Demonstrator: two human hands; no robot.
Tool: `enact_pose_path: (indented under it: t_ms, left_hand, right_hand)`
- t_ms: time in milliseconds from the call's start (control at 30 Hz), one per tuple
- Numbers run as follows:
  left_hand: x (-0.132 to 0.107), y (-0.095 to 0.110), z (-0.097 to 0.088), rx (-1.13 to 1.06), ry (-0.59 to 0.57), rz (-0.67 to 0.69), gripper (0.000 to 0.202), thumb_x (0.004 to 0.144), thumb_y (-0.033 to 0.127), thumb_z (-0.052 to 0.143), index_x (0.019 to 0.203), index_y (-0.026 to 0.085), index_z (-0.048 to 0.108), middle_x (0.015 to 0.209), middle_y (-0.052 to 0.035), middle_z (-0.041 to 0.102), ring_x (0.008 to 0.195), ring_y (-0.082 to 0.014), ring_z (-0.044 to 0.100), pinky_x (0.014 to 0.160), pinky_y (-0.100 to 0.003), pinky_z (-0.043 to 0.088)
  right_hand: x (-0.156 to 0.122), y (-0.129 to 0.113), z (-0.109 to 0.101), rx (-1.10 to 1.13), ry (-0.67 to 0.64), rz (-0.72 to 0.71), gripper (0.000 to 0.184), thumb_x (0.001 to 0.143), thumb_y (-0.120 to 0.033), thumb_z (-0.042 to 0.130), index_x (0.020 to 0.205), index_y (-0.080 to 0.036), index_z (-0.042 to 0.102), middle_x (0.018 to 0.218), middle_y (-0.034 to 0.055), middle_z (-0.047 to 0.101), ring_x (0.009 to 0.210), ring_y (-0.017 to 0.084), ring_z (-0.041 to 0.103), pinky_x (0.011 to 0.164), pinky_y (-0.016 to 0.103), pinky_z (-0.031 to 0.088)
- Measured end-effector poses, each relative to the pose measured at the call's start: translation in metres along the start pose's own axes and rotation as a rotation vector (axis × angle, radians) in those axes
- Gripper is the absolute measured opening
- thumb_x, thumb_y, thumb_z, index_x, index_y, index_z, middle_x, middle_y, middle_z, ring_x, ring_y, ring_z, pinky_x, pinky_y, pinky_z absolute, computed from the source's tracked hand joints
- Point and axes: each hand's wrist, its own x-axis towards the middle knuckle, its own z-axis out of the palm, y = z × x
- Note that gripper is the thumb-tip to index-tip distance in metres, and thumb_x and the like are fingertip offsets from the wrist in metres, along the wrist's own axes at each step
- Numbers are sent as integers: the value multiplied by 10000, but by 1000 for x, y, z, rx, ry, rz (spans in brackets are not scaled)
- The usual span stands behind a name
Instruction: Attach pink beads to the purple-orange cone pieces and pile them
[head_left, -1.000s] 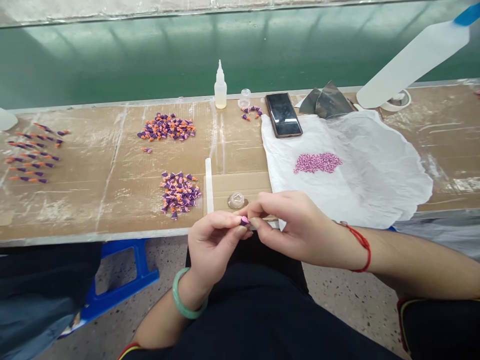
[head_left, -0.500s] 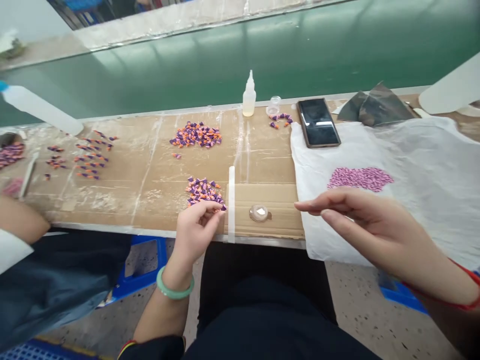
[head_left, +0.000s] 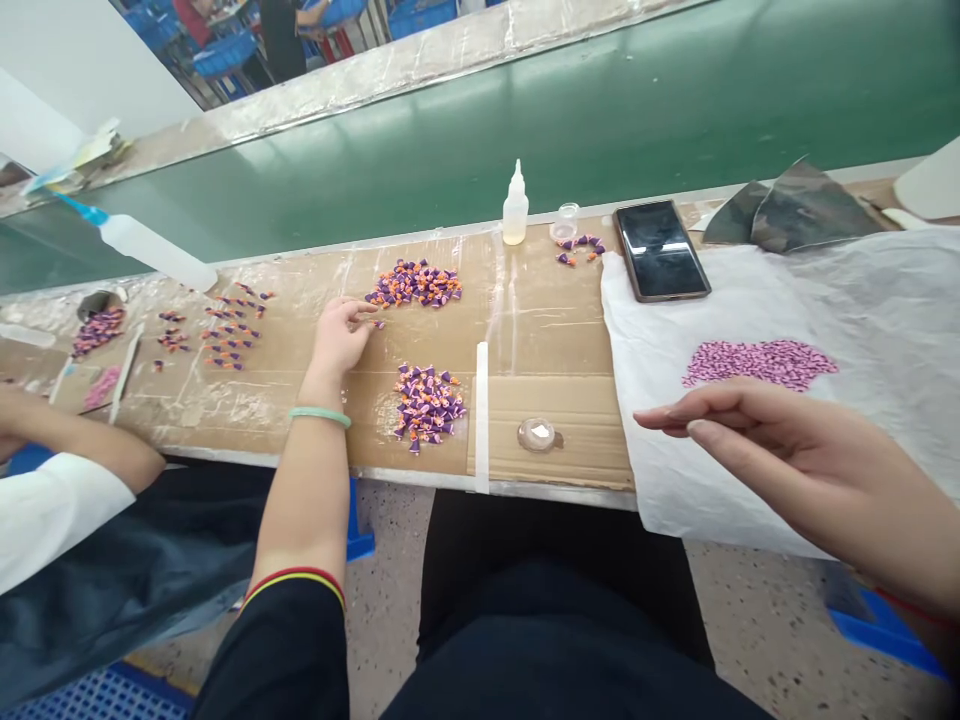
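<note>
My left hand [head_left: 345, 335] is stretched out over the cardboard, thumb and fingers slightly apart. At its fingertips lies a single purple-and-orange piece [head_left: 379, 324], just in front of the far pile of such small cone-like pieces [head_left: 416, 284]. Closer to me is a second pile [head_left: 427, 408] of them. My right hand [head_left: 780, 470] hovers above the edge of a white cloth [head_left: 660, 480], fingers extended and thumb apart, with nothing visible in it. Beyond it on the cloth is a heap of tiny pink pieces [head_left: 761, 364]. A small clear round dish [head_left: 538, 434] rests between the hands.
A white strip [head_left: 481, 415] lies left of the dish. Behind stand a dropper bottle [head_left: 515, 205], a clear cap [head_left: 565, 222] and a phone [head_left: 661, 250]. A larger bottle [head_left: 157, 250] leans at the left, near more pieces [head_left: 232, 330] and a co-worker's arm [head_left: 105, 440].
My left hand has moved from the near pile, away from me and leftward, to the loose piece by the far pile. My right hand stays over the cloth. The view has shifted slightly.
</note>
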Motion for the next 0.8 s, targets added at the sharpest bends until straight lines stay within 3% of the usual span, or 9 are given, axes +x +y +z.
enact_pose_path:
  t_ms: [133, 367, 567, 700, 733, 800]
  left_hand:
    - [8, -10, 1, 48, -103, 68, 71, 721, 164, 637, 770, 180, 687, 898, -66, 652, 883, -236, 595, 915, -384, 496]
    - [5, -7, 13, 129, -88, 125, 130, 776, 95, 563, 733, 215, 543, 898, -84, 591, 1018, -288, 547, 1036, -451, 405]
    - [4, 16, 5, 80, -71, 89, 171, 776, 110, 595, 657, 213, 528, 695, 1, 479, 820, -220, 501, 983, -404, 417]
    - [-14, 33, -7, -39, 2, -25, 96, 807, 180, 546, 717, 201, 573, 634, 53, 519, 674, -139, 487, 799, -330, 434]
    - [-21, 37, -10, -164, 12, -128, 71, 800, 231, 588, 738, 211, 615, 649, 67, 566, 691, -128, 521, 764, -307, 425]
    - [-38, 45, -14, -461, 29, -213, 58, 774, 306, 685, 765, 249, 684, 706, 97, 641, 718, -119, 540, 715, -290, 419]
  right_hand:
    - [-4, 4, -3, 3, 28, 53, 214, 902, -453, 575, 904, -344, 759, 916, -4, 793, 819, 257, 759, 652, 389, 575]
    - [-6, 10, -4, 54, 81, 88, 237, 903, -437, 579, 890, -261, 738, 904, 39, 789, 842, 252, 750, 689, 384, 577]
    - [-17, 14, -15, 164, 193, 119, 134, 900, -298, 588, 896, -214, 692, 922, 58, 783, 858, 214, 739, 759, 363, 584]
    - [-19, 36, -32, 83, 333, 140, 117, 892, -242, 563, 887, -220, 677, 924, 47, 757, 890, 202, 715, 777, 362, 577]
    - [-18, 44, -36, 9, 343, 143, 116, 888, -238, 561, 878, -225, 676, 913, 45, 747, 879, 202, 703, 754, 362, 569]
    - [-15, 60, -39, -154, 304, 115, 114, 878, -231, 561, 855, -228, 673, 893, 50, 723, 855, 210, 669, 726, 372, 545]
